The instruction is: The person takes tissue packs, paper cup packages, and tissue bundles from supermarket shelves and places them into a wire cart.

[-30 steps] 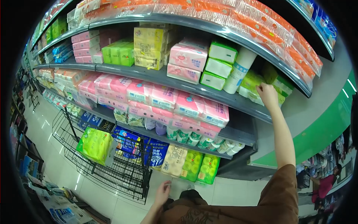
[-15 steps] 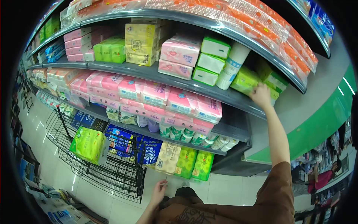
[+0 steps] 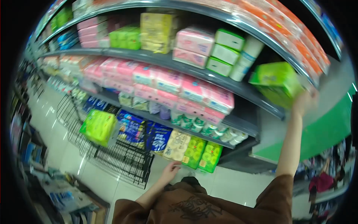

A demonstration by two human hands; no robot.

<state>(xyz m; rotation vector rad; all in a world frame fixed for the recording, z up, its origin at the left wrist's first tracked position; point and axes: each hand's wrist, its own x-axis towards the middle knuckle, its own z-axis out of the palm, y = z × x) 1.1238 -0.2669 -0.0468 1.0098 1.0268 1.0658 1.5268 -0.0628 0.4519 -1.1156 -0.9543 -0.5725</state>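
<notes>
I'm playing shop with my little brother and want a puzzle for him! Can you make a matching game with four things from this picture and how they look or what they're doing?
Things:
1. Right hand
2. Left hand
3. Wire cart
4. Shirt

Matches:
A. Black
B. Brown, with a dark print
C. Low, with no pack in it
D. Holding a green pack

Right pairs: 1-D, 2-C, 3-A, 4-B
</notes>
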